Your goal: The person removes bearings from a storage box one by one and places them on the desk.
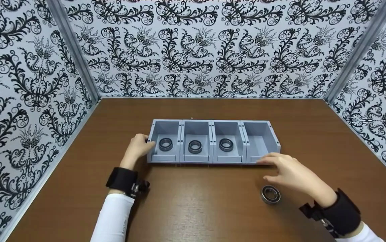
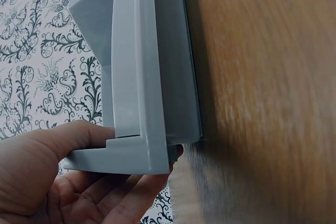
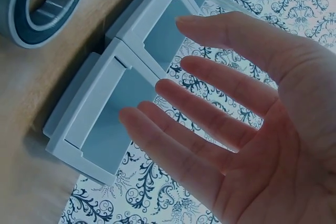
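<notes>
A row of grey plastic bins [image 1: 196, 159] stands on the table. My left hand [image 1: 138, 146] grips the side wall of the leftmost bin [image 2: 126, 77], thumb inside and fingers beneath the outer side. One ball bearing [image 1: 166, 149] lies in that bin, another bearing [image 1: 195, 151] in the second, and a third bearing [image 1: 226, 149] in the third. The rightmost bin [image 1: 256, 143] shows a bare floor. My right hand [image 1: 290, 171] is held in front of it, fingers spread and slightly bent with nothing between them. Just below the thumb, a loose bearing [image 1: 265, 198] lies on the table.
The brown wooden table [image 1: 186, 205] extends around the bins. Patterned white-and-black panels [image 1: 193, 47] enclose it at the back and both sides, joined by grey metal posts [image 1: 75, 50]. Each wrist wears a black strap [image 1: 122, 178] with a small camera.
</notes>
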`<state>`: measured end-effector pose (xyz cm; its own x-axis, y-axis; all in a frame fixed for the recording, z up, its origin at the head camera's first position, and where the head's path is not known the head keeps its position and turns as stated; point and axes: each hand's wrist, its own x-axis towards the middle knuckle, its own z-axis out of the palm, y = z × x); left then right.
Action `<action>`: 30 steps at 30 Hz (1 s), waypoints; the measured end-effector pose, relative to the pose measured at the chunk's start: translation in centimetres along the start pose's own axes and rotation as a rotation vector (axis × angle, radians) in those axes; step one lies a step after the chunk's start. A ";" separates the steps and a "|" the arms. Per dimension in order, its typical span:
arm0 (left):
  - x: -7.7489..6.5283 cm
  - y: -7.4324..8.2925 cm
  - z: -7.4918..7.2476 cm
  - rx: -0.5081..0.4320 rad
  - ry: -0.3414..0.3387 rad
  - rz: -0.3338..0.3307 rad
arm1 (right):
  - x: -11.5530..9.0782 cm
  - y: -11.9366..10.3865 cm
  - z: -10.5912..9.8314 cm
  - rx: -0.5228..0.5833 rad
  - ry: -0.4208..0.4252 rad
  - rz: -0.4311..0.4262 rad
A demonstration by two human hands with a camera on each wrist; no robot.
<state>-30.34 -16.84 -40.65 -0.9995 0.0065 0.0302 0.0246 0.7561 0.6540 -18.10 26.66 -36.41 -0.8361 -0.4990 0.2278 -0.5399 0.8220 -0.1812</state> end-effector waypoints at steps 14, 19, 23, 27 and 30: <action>0.0 -0.1 0.1 -0.003 -0.007 -0.003 | 1.7 0.2 -0.4 0.001 0.027 0.017; -0.1 0.0 0.1 0.002 -0.014 -0.002 | 2.4 0.0 -0.7 0.003 0.019 0.006; -0.1 0.1 0.0 -0.005 -0.019 -0.010 | 3.1 0.0 -0.9 0.015 0.024 -0.027; -0.1 0.2 -0.2 -0.003 -0.030 -0.012 | 3.9 -0.1 -1.1 0.041 0.020 -0.041; -0.2 0.2 -0.2 0.000 -0.043 -0.017 | 4.6 -0.3 -1.2 0.053 0.015 -0.036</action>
<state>-30.16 -16.87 -40.37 -0.9997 0.0219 -0.0129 0.0081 0.7565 0.6539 -21.65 24.48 -34.13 -0.8149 -0.5232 0.2494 -0.5741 0.7879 -0.2229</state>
